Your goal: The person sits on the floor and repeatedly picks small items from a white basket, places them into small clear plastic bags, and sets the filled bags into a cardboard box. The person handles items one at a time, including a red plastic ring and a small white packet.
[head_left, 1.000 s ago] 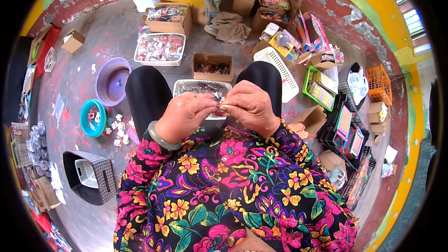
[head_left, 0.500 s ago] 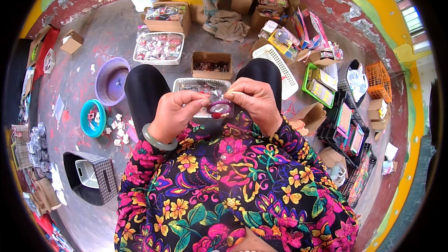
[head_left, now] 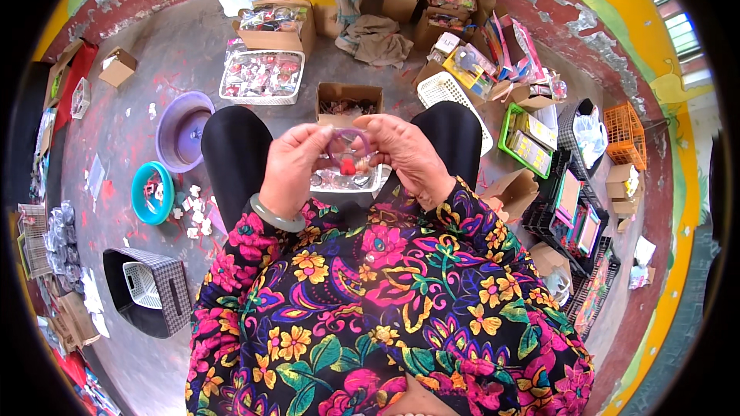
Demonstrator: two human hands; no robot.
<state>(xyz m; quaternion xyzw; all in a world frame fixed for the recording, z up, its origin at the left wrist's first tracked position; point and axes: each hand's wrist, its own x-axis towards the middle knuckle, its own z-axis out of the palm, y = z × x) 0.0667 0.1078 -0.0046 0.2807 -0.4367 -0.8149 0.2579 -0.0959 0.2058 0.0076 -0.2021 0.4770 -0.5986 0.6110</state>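
Note:
Between my hands is a small clear plastic packet [head_left: 332, 160] with a purple ring-shaped band [head_left: 351, 132] and a small red piece [head_left: 348, 167] in it. My left hand [head_left: 291, 169], a pale bangle [head_left: 276, 216] at its wrist, pinches the packet's left side. At its right side my right hand [head_left: 412, 160] is closed, thumb and fingers together. Both hands are above a white basket [head_left: 343, 189] of clear-wrapped items, which they partly cover. Just beyond them stands an open cardboard box [head_left: 351, 95] with dark reddish small pieces inside.
A white basket [head_left: 262, 97] of packaged items is farther off. On the left floor are a purple basin [head_left: 185, 132], a teal basin [head_left: 146, 212], white scraps [head_left: 199, 216] and a checkered bin [head_left: 168, 285]. A green tray [head_left: 528, 139] and black crates [head_left: 566, 212] stand at right.
Both hands have risen slightly and moved a little left. The packet has turned upward, so the purple band now shows as an upright ring with the red piece at its lower edge.

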